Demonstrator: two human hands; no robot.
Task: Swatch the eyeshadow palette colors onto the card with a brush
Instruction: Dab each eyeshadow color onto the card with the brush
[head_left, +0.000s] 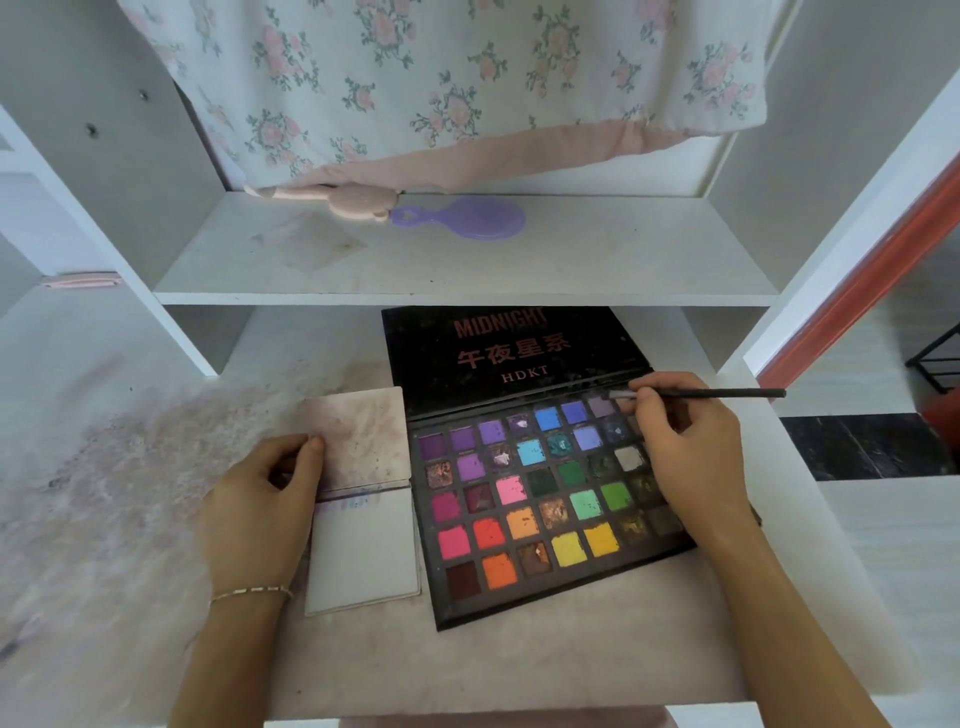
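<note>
The right hand (688, 457) pinches the brush (701, 393), tip loading a lilac pan (601, 406); the left hand's (265, 499) grip pins the card (363, 551) steady.

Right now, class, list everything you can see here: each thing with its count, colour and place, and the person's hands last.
palette: one, black case, open, many coloured pans, on the desk right of the card
card: one, white, folded open, upper leaf stained pink, left of the palette
brush: one, dark handle, tip at a lilac pan in the top row
mirror: one, purple, on the shelf
pink object: one, on the shelf beside the mirror
cloth: one, white floral, pink hem, hanging above the shelf
bracelet: one, pale, left wrist
left hand: holds the card's left edge
right hand: holds the brush
</note>
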